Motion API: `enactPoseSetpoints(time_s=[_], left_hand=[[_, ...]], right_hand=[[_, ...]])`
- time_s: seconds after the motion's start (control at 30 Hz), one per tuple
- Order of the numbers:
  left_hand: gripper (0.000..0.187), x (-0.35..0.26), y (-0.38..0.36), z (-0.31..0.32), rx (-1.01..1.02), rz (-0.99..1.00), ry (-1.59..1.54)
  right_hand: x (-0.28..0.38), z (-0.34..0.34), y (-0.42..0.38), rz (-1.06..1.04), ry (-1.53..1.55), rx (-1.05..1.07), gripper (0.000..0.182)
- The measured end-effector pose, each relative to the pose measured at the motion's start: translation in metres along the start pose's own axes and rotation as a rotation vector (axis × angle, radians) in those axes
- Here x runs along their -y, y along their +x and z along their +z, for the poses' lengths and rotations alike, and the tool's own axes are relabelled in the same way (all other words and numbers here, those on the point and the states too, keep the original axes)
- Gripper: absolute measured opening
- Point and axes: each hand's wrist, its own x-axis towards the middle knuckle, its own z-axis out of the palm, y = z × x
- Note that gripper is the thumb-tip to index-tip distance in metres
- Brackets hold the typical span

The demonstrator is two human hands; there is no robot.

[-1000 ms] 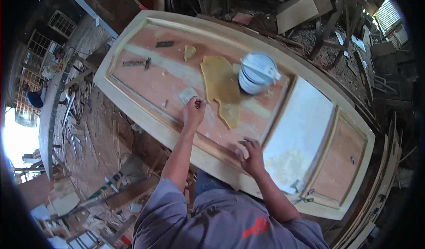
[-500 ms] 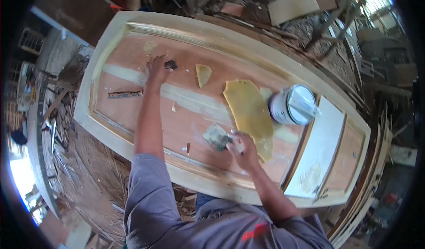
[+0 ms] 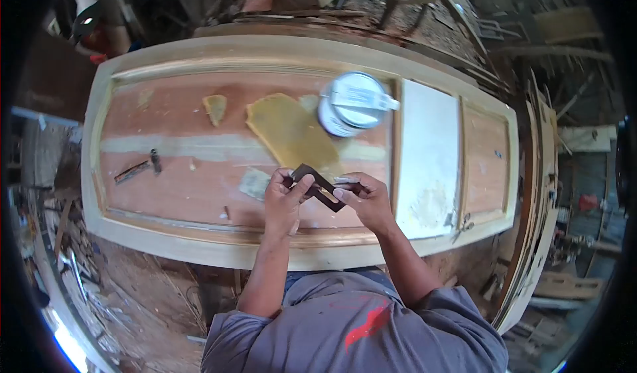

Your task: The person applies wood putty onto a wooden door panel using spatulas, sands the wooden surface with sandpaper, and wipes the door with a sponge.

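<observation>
My left hand and my right hand are closed on the two ends of a dark brown flat piece with an opening in it. They hold it in front of me, over the near part of a panelled wooden door. By my left hand lies a pale, blotchy flat piece. Just beyond the hands rests a large yellowish sheet with an irregular outline. A lidded tin stands behind it, with a pale item across its lid.
On the door's left part lie a narrow strip, a small dark item and a smaller yellowish piece. To the right is a white panel. Wood scraps cover the floor around.
My left hand has come back from the far left of the door and my right hand has left the pale blotchy piece. Both now hold the dark brown piece. The view has turned.
</observation>
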Motion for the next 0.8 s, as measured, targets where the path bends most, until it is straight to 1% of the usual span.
enactPoseSetpoints(time_s=[0.03,0.13,0.17,0.2,0.27,0.3,0.33,0.4,0.43,0.5,0.53,0.57,0.6,0.63,0.67,0.7,0.73,0.77,0.8], left_hand=[[0.026,0.015,-0.011,0.016,0.034,-0.020,-0.019],[0.026,0.059,-0.044,0.074,0.017,-0.055,-0.038],[0.027,0.079,-0.056,0.098,0.002,-0.035,0.054],[0.026,0.101,-0.071,0.121,0.013,-0.018,0.090],[0.026,0.155,-0.105,0.169,0.053,0.014,0.160],[0.026,0.182,-0.121,0.192,0.065,0.012,0.201],[0.025,0.212,-0.136,0.214,0.051,0.000,0.175],[0.025,0.274,-0.161,0.256,0.008,-0.025,0.146],[0.022,0.302,-0.173,0.279,-0.007,-0.045,0.144],[0.020,0.359,-0.199,0.323,0.105,-0.127,0.166],[0.019,0.384,-0.215,0.342,0.147,-0.165,0.163],[0.018,0.406,-0.233,0.361,0.234,-0.269,0.180],[0.019,0.432,-0.253,0.378,0.236,-0.353,0.112],[0.018,0.454,-0.276,0.400,0.212,-0.397,0.118],[0.017,0.474,-0.293,0.413,0.243,-0.433,0.136],[0.021,0.489,-0.308,0.428,0.330,-0.458,0.116],[0.023,0.503,-0.312,0.429,0.408,-0.408,0.316],[0.026,0.521,-0.312,0.426,0.483,-0.359,0.514],[0.029,0.538,-0.308,0.424,0.557,-0.312,0.712]], right_hand=[[0.004,-0.022,-0.019,-0.052,0.034,-0.054,0.038],[0.012,-0.105,-0.085,-0.132,-0.204,-0.067,0.043],[0.016,-0.127,-0.110,-0.175,-0.200,-0.097,0.042],[0.019,-0.152,-0.136,-0.237,-0.321,-0.122,0.039],[0.006,-0.210,-0.189,-0.415,-0.503,-0.203,0.039],[0.000,-0.244,-0.217,-0.515,-0.783,-0.227,0.039],[-0.004,-0.279,-0.248,-0.579,-0.967,-0.274,0.036],[-0.020,-0.349,-0.315,-0.534,-1.090,-0.221,0.037],[-0.035,-0.379,-0.345,-0.464,-1.054,-0.280,0.037],[-0.067,-0.435,-0.393,-0.328,-0.999,-0.351,0.038],[-0.077,-0.452,-0.411,-0.253,-0.707,-0.444,0.038],[-0.086,-0.461,-0.421,-0.182,-0.411,-0.520,0.037],[-0.095,-0.467,-0.427,-0.107,-0.111,-0.579,0.037],[-0.103,-0.472,-0.427,-0.181,0.173,-0.619,0.027],[-0.107,-0.483,-0.426,-0.204,0.396,-0.694,0.022],[-0.108,-0.496,-0.421,-0.223,0.618,-0.765,0.019],[-0.103,-0.511,-0.415,-0.235,0.841,-0.835,0.016],[-0.094,-0.529,-0.412,-0.278,0.925,-0.812,0.015],[-0.095,-0.550,-0.406,-0.265,0.911,-0.759,0.015]])
